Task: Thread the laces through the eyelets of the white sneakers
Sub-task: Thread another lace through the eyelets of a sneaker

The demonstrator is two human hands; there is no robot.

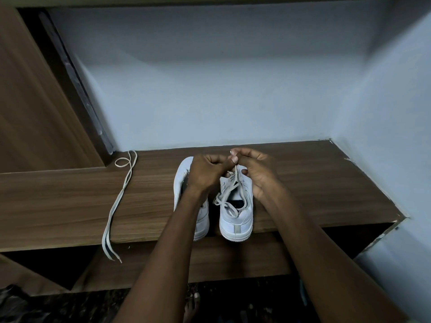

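On the wooden desk (303,173) a spare lace (116,201) lies unused beside the unlaced left sneaker (182,183), while left hand (205,169) and right hand (258,171) pinch the lace (227,194) over the partly laced right sneaker (236,220).

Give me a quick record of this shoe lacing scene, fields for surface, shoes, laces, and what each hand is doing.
surface: wooden shelf against a pale wall
right sneaker: heel toward the camera, lace partly threaded
left sneaker: beside it, largely hidden by the left forearm; no lace visible on it
lace in work: runs up from the right sneaker to the fingers, loose loops over the shoe opening
spare lace: lies loose at the left of the shelf, ends hanging over the front edge
left hand: pinches the lace above the shoes
right hand: pinches the same lace
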